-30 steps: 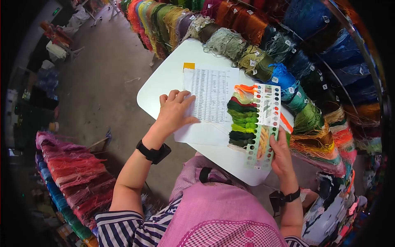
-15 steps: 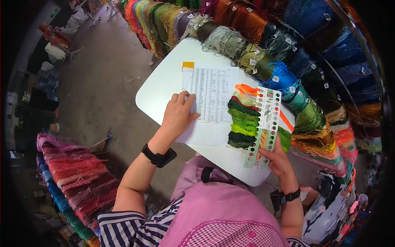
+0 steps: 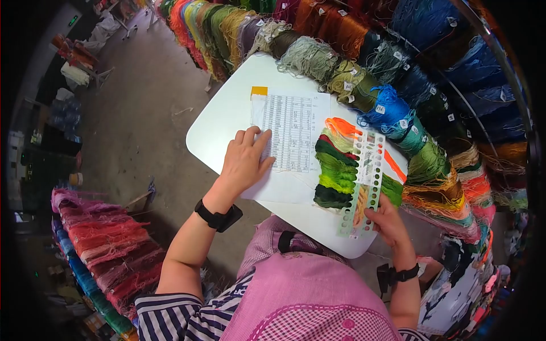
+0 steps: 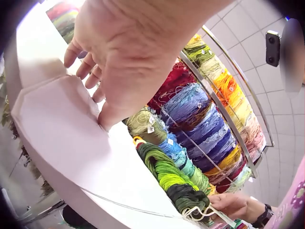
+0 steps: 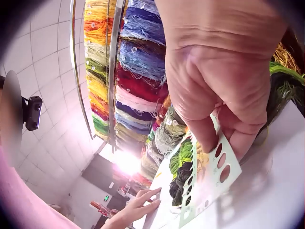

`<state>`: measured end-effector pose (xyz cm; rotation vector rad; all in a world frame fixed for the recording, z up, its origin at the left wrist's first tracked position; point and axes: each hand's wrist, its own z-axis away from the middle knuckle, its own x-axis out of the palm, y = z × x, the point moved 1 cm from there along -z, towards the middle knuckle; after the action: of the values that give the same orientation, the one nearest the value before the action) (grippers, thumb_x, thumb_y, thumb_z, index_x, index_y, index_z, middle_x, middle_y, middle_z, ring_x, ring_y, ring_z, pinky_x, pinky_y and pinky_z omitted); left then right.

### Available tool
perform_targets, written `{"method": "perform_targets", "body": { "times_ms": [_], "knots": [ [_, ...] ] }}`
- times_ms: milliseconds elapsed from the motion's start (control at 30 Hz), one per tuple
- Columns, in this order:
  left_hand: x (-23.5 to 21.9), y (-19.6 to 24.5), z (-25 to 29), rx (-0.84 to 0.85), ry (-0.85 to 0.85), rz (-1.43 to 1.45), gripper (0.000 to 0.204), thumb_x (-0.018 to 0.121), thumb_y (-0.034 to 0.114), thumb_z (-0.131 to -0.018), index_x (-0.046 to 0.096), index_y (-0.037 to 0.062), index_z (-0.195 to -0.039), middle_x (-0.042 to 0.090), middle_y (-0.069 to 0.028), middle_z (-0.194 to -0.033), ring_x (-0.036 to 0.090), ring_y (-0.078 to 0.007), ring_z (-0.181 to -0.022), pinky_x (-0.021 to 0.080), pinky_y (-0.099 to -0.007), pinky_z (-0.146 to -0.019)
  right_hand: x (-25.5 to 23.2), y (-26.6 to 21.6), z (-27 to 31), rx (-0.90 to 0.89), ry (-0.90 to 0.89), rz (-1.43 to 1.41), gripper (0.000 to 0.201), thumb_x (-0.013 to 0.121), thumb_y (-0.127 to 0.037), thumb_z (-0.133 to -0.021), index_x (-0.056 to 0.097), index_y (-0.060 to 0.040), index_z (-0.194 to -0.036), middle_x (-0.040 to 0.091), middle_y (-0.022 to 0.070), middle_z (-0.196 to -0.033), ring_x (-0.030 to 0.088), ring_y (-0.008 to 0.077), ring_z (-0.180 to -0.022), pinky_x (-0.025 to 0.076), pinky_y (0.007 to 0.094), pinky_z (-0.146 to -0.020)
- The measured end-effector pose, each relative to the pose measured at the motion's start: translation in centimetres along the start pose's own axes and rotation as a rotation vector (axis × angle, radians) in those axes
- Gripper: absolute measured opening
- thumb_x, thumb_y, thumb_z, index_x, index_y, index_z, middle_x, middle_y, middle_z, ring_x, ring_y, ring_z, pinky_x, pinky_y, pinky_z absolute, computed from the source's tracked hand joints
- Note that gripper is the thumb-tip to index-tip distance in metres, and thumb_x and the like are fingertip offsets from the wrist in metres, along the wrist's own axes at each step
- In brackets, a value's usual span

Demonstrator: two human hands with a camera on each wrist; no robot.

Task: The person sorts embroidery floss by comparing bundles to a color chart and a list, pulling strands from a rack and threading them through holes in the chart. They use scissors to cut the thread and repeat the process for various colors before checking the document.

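A printed sheet with a table of figures [image 3: 291, 131] lies on the white table [image 3: 219, 122]. My left hand [image 3: 243, 162] rests on its left edge, fingers spread; in the left wrist view the left hand [image 4: 128, 57] presses its fingertips on the paper. A punched card [image 3: 368, 176] carries orange, red, green and dark thread skeins [image 3: 336, 170] along its left side. My right hand [image 3: 390, 221] pinches the card's lower right edge. The right wrist view shows the right hand [image 5: 224, 81] with thumb and fingers on either side of the card [image 5: 209, 191].
Racks of labelled yarn hanks [image 3: 310, 59] curve around the table's back and right side. Pink and red hanks [image 3: 108, 238] hang at the lower left. An orange strip [image 3: 394, 166] and green thread [image 3: 392, 190] lie right of the card. Grey floor [image 3: 142, 113] extends at the left.
The card has tilted and shifted slightly lower, with the right hand moving a little downward. The left hand has moved slightly right and down along the sheet.
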<state>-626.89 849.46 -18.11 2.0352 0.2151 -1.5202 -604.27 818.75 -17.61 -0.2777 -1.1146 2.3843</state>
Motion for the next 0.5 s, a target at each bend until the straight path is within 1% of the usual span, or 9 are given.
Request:
{"method": "perform_targets", "body": {
  "times_ms": [33,167,233,267,333,367,433,467,500],
  "knots": [
    [0.0,0.0,0.0,0.002,-0.007,0.002,0.058,0.073,0.023,-0.076,0.054,0.0046,-0.127,0.052,-0.0148,-0.121,0.049,-0.0305,-0.107,0.044,-0.0405,-0.087,0.6,-0.5,0.3,0.012,-0.029,-0.04,0.056,0.064,-0.01,-0.089,0.039,-0.0116,-0.138,0.064,0.0008,-0.1,0.058,0.0073,-0.069,0.048,0.0217,-0.053],
    [-0.2,-0.1,-0.3,0.004,-0.024,0.005,0.058,0.073,0.023,-0.076,0.054,0.0056,-0.127,0.053,-0.0141,-0.12,0.049,-0.0302,-0.107,0.043,-0.0407,-0.087,1.8,-1.5,1.0,0.02,-0.029,-0.096,0.056,0.064,-0.01,-0.089,0.039,-0.0117,-0.138,0.063,-0.0007,-0.097,0.056,0.0071,-0.067,0.048,0.022,-0.054],
    [-0.3,-0.1,-0.3,0.015,-0.011,-0.008,0.058,0.073,0.021,-0.076,0.054,0.0071,-0.128,0.052,-0.0148,-0.12,0.051,-0.0302,-0.099,0.044,-0.0401,-0.087,1.9,-1.3,0.9,0.023,-0.016,-0.12,0.055,0.064,-0.011,-0.089,0.038,-0.0118,-0.138,0.063,-0.0011,-0.098,0.057,0.0069,-0.069,0.049,0.0226,-0.056],
    [-0.3,0.0,-0.3,0.02,-0.009,-0.006,0.058,0.073,0.021,-0.076,0.054,0.0071,-0.128,0.052,-0.0148,-0.12,0.051,-0.0302,-0.099,0.044,-0.0401,-0.087,1.7,-1.1,0.9,0.02,-0.011,-0.12,0.055,0.064,-0.011,-0.089,0.038,-0.0118,-0.138,0.063,-0.0011,-0.098,0.057,0.0069,-0.069,0.049,0.0226,-0.056],
    [-0.3,-0.1,-0.2,0.013,-0.008,-0.009,0.058,0.073,0.021,-0.076,0.054,0.0083,-0.128,0.052,-0.0145,-0.121,0.051,-0.0302,-0.1,0.045,-0.0403,-0.086,1.3,-0.8,0.9,0.025,0.004,0.004,0.056,0.063,-0.011,-0.09,0.037,-0.0113,-0.139,0.064,0.0023,-0.097,0.061,0.0099,-0.074,0.052,0.0256,-0.061],
    [-0.2,-0.1,-0.1,0.017,-0.006,-0.008,0.058,0.073,0.021,-0.076,0.054,0.0083,-0.128,0.052,-0.0145,-0.121,0.051,-0.0302,-0.1,0.045,-0.0403,-0.086,1.2,-0.8,1.2,0.021,0.008,0.003,0.056,0.063,-0.011,-0.09,0.037,-0.0113,-0.139,0.064,0.0023,-0.097,0.061,0.0099,-0.074,0.052,0.0256,-0.061],
    [-0.3,-0.2,-0.1,0.007,-0.022,-0.015,0.058,0.073,0.022,-0.076,0.054,0.009,-0.129,0.052,-0.0145,-0.121,0.051,-0.0304,-0.1,0.045,-0.0405,-0.086,0.9,-0.5,1.9,0.025,0.132,0.033,0.054,0.062,-0.013,-0.092,0.036,-0.0101,-0.14,0.066,0.0088,-0.096,0.065,0.0149,-0.079,0.054,0.0284,-0.066],
    [-0.2,-0.2,-0.2,0.013,-0.018,-0.015,0.058,0.073,0.022,-0.076,0.054,0.009,-0.129,0.052,-0.0145,-0.121,0.051,-0.0304,-0.1,0.045,-0.0405,-0.086,0.6,-0.5,2.4,0.019,0.136,0.031,0.054,0.062,-0.013,-0.092,0.036,-0.0101,-0.14,0.066,0.0088,-0.096,0.065,0.0149,-0.079,0.054,0.0284,-0.066],
    [-0.2,-0.2,-0.2,0.009,-0.022,-0.016,0.058,0.073,0.022,-0.076,0.054,0.009,-0.129,0.051,-0.0145,-0.122,0.051,-0.0304,-0.101,0.045,-0.0406,-0.086,0.2,-0.4,3.3,0.0,0.166,-0.002,0.053,0.06,-0.013,-0.093,0.036,-0.0089,-0.139,0.067,0.0118,-0.096,0.066,0.017,-0.08,0.055,0.0295,-0.068]
  ]
}}
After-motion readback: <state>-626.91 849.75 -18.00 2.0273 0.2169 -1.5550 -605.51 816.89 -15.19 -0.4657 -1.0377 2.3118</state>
